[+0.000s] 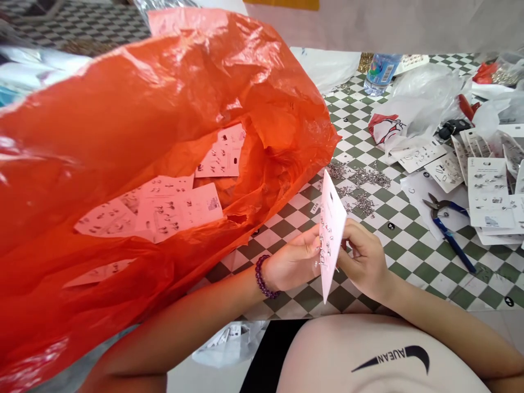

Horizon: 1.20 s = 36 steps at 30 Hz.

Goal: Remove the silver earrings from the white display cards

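An earring card stands upright and nearly edge-on in front of me, with several small metal earrings on its left face. My left hand, with a purple bead bracelet on the wrist, grips the card from the left, thumb on the earring side. Behind the card, my right hand is closed with its fingertips pinched at the back; the card partly hides them. Whether those fingertips hold an earring back is too small to tell. Just beyond the card, piles of small metal earring parts lie on the checkered table.
A large orange plastic bag lies open at left with several earring cards in it. At right are blue-handled pliers, stacked earring cards and clear plastic bags. A bottle stands at the back.
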Each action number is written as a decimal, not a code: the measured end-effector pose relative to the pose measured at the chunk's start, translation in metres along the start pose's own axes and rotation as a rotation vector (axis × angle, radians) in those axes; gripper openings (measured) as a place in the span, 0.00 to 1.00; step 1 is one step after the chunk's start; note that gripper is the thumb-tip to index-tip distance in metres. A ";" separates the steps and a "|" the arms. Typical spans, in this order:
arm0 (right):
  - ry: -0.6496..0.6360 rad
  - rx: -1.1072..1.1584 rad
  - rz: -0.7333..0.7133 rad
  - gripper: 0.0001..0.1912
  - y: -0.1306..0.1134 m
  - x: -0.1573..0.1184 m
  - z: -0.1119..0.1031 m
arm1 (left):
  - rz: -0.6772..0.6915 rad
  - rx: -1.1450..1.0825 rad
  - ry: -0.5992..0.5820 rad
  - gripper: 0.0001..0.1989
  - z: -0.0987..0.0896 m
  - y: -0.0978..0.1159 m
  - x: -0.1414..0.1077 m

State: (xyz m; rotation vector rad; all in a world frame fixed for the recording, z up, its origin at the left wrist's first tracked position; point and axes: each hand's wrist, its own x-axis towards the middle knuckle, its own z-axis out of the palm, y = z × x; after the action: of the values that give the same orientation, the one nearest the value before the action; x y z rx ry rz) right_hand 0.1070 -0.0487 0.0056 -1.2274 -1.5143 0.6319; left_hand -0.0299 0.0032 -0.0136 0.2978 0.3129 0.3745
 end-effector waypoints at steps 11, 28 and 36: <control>-0.038 -0.057 0.070 0.03 0.005 -0.002 -0.004 | 0.001 -0.022 -0.048 0.09 0.005 0.001 0.002; -0.257 0.168 0.315 0.08 0.006 0.017 -0.037 | 0.026 0.029 -0.049 0.19 -0.002 -0.007 0.009; -0.128 -0.218 0.374 0.07 0.045 0.060 -0.071 | -0.044 0.378 -0.151 0.18 -0.004 -0.026 0.005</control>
State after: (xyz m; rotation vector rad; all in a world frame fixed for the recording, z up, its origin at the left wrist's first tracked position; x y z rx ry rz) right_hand 0.1932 0.0075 0.0121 -1.6876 -1.4991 0.8176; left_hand -0.0186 -0.0164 -0.0273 0.6852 0.2398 0.2453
